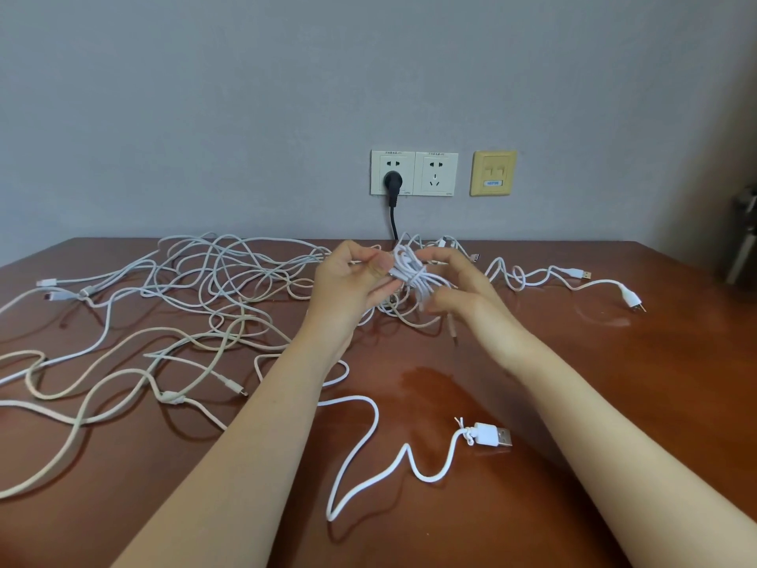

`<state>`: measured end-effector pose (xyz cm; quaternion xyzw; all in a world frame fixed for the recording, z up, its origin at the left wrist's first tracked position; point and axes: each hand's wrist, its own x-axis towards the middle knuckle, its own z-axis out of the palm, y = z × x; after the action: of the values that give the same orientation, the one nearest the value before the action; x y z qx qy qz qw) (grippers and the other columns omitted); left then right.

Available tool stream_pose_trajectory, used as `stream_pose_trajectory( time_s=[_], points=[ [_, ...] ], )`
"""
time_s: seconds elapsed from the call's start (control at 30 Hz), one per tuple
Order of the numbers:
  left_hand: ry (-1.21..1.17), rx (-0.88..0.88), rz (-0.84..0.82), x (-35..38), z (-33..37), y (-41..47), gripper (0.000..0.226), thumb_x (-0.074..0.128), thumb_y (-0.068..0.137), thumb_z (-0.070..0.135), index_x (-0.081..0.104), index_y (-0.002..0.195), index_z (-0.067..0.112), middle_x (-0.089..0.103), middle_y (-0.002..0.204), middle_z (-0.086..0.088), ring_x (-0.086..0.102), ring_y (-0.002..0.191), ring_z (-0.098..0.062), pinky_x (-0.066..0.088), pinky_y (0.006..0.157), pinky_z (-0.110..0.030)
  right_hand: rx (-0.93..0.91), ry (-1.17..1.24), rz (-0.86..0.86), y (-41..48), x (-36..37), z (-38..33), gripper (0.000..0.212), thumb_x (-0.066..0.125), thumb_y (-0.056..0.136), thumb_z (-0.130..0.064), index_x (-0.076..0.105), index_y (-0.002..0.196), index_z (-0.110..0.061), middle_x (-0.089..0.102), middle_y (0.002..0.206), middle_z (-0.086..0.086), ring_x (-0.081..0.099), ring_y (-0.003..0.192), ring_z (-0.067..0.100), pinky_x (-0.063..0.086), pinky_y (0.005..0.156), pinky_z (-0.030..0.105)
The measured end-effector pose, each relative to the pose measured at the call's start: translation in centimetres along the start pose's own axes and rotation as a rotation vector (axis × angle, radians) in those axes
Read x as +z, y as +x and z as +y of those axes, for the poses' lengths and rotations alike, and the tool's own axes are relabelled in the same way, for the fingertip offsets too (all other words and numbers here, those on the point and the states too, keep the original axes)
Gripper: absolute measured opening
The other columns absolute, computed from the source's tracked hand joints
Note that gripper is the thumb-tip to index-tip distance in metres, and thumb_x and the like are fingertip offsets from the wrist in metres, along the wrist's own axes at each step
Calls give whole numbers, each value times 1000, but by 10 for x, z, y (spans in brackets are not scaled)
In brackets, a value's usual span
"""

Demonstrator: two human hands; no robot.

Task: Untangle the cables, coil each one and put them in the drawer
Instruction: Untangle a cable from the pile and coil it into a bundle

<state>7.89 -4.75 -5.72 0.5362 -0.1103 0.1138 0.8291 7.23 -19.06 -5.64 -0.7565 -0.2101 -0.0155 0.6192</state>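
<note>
Left of the small coil (411, 272): tangle of white cables (196, 289), spread loose over the table (614, 403). At the coil's left side: left hand (352, 280), thumb and curled fingers pinching it. At its right side: right hand (458, 289), fingers bent round the wrapped strands, slightly blurred. Nearer than the coil: loose USB cable (491, 434). No drawer in view. Risk: strands trailing from the coil into the tangle may snag and tighten if pulled
</note>
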Motion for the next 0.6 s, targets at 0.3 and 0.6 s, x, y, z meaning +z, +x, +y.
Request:
stream_pose_trajectory(
  time_s=[0.3, 0.6],
  points=[
    [61, 20, -102, -1, -4, 1, 24, 50, 88, -6, 46, 70, 8, 69, 63, 7, 64, 62, -5, 53, 67, -21, -210, -149, 162, 2, 12, 5, 29, 67, 84, -15, 53, 104, -30, 63, 85, -13, 58, 68, -2, 47, 67, 19],
    [108, -154, -169, 10, 0, -5, 28, 60, 80, 37, 59, 99, 16, 70, 97, -5, 69, 86, -19, 57, 78, -27, -321, -600, 300, -3, 9, 7, 36, 59, 88, -18, 26, 102, -26, 59, 89, -1, 59, 79, 26, 44, 66, 37]
  ],
)
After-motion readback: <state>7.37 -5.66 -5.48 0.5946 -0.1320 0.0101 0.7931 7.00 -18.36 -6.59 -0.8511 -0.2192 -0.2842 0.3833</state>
